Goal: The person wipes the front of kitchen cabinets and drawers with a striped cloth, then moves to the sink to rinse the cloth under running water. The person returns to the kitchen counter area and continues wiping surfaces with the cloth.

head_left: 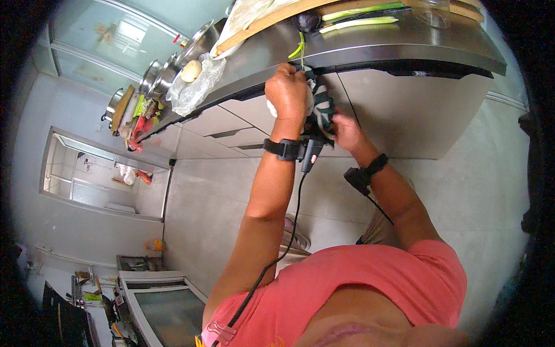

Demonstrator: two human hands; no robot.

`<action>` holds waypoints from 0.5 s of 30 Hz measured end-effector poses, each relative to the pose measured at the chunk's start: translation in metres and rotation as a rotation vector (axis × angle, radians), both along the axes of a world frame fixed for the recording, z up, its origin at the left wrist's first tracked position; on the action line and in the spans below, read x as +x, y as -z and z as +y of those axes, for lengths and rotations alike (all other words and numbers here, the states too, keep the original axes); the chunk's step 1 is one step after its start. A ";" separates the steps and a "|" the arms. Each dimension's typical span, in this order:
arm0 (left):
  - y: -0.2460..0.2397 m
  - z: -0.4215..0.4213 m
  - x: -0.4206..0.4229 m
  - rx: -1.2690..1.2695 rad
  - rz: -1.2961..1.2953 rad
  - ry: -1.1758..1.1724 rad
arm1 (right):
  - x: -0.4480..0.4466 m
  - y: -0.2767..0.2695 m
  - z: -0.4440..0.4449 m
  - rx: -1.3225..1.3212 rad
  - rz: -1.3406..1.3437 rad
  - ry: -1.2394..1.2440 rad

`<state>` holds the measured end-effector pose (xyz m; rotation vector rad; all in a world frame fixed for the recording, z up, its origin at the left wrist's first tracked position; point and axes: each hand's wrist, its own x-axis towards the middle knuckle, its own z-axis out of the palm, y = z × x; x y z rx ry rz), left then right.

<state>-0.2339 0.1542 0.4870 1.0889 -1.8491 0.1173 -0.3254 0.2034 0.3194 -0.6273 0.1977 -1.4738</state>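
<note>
My left hand (287,90) is closed on a bunched, dark green and white patterned cloth (323,104) in front of the metal counter's edge. My right hand (347,130) is at the lower right side of that cloth, its fingers partly hidden and blurred, so its hold cannot be told. Beyond my left hand, green onion stalks (357,25), a dark round vegetable (307,21) and a bent green stalk (297,47) lie on the counter (260,56). Something white shows beside my left wrist.
A wooden board (269,19) lies along the counter's back. To the left are a crumpled plastic bag (195,86) with a pale round item (191,70), several metal bowls (162,82) and a pot (113,103). Grey cabinet fronts (399,108) stand below. A cable hangs from my left wrist.
</note>
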 end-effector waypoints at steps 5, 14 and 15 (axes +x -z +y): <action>-0.001 -0.008 0.012 -0.062 0.024 0.000 | -0.009 -0.003 -0.001 -0.031 -0.038 0.004; -0.001 -0.050 0.076 0.146 0.249 -0.093 | 0.023 -0.022 -0.002 -0.202 -0.090 -0.125; -0.003 -0.047 0.071 0.198 0.247 -0.140 | 0.023 -0.023 -0.003 -0.180 -0.062 -0.111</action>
